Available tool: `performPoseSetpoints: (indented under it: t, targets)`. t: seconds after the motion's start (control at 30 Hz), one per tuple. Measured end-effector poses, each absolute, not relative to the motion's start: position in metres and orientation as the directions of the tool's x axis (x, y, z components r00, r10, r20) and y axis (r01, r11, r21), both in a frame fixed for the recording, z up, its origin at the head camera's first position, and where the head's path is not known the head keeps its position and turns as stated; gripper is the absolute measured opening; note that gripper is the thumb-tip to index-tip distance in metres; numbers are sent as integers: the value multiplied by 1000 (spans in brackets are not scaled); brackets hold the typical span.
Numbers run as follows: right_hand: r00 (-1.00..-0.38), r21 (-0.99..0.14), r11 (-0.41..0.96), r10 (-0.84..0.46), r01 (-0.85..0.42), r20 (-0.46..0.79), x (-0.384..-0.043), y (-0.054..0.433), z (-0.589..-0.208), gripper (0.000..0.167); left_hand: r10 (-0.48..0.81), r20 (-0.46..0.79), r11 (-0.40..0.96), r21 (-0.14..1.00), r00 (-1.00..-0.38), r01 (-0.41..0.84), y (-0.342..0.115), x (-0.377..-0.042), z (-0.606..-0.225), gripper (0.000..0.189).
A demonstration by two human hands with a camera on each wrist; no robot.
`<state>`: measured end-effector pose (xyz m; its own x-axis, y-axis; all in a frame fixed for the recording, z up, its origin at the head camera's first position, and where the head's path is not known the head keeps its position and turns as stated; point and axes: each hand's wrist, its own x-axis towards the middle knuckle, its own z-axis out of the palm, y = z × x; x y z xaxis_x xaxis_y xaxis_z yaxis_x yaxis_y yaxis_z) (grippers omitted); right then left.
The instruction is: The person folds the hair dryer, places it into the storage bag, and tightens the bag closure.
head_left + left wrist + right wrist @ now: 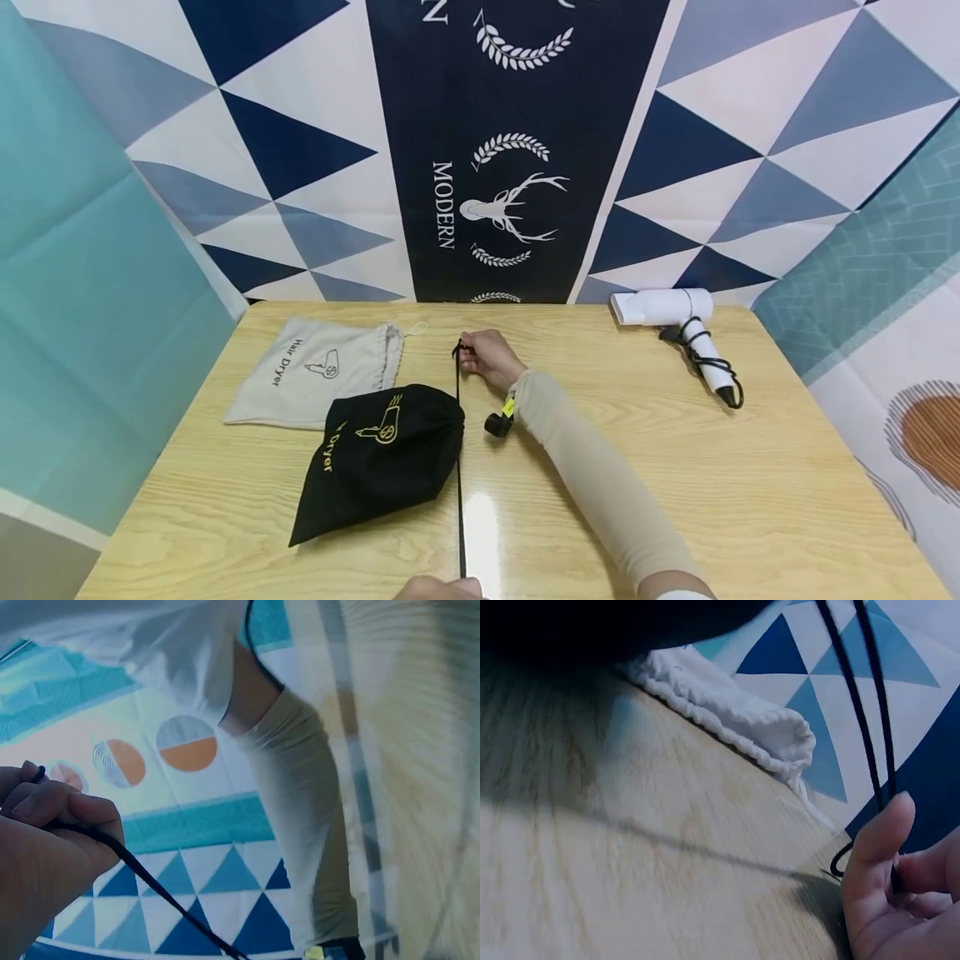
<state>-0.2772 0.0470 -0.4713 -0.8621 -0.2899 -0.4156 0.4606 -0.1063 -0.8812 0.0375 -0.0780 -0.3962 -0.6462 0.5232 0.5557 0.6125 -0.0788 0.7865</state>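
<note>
A black drawstring bag (375,483) with a yellow hair dryer print has its mouth gathered tight in the head view. Its black cord (461,508) runs taut from that mouth both toward and away from the person. At the far end, the right hand (489,358) pinches the cord; in the right wrist view two strands enter between thumb and fingers. The left hand (438,588) shows only partly at the near edge of the head view. In the left wrist view its curled fingers grip the other end of the cord (161,889).
A light grey drawstring bag (300,387) lies flat behind the black one, partly covered by it. At the back right of the wooden table (600,375) lies a white hair dryer (667,308), its black power cord (708,360) wound round the handle. A patterned backdrop (315,167) stands behind.
</note>
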Motion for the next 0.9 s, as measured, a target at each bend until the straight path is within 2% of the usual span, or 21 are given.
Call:
performPoseSetpoints:
  t: [0.03, 0.1, 0.13, 0.2, 0.37, 0.47, 0.6, 0.77, 0.9]
  targets:
    - [-868, -884, -112, -282, 453, -409, -277, 47, -472, 27, 538, 539, -22, 777, -647, 629, -80, 35, -392, 22]
    - [-871, -886, -125, -285, 447, -400, -277, 49, -474, 26, 547, 591, 26, 696, -593, 718, -84, 26, -386, 23]
    - [-869, -887, -122, -299, 444, -394, -276, 50, -476, 26, 551, 610, -14, 689, -569, 725, -86, 22, -385, 24]
    - [-861, -891, -118, -342, 438, -377, -272, 52, -481, 26, 533, 598, -50, 729, -599, 683, -89, 16, -383, 24]
    - [-851, -915, -170, -460, 366, -255, -258, 57, -497, 28, 453, 691, -9, 635, -563, 773, -97, -10, -382, 17]
    - [-864, -921, -235, -473, 310, -170, -249, 59, -503, 28, 411, 647, 124, 659, -643, 742, -107, -26, -380, 18]
    - [-877, -933, -251, -466, 257, -116, -244, 61, -507, 28, 338, 513, 360, 704, -789, 612, -121, -48, -381, 17]
    - [-888, -953, -241, -458, 182, -54, -245, 64, -503, 28, 272, 426, 574, 649, -863, 500, -129, -77, -384, 13]
    - [-893, -968, -218, -449, 124, -14, -247, 62, -498, 28, 298, 362, 748, 486, -883, 452, -128, -97, -386, 27]
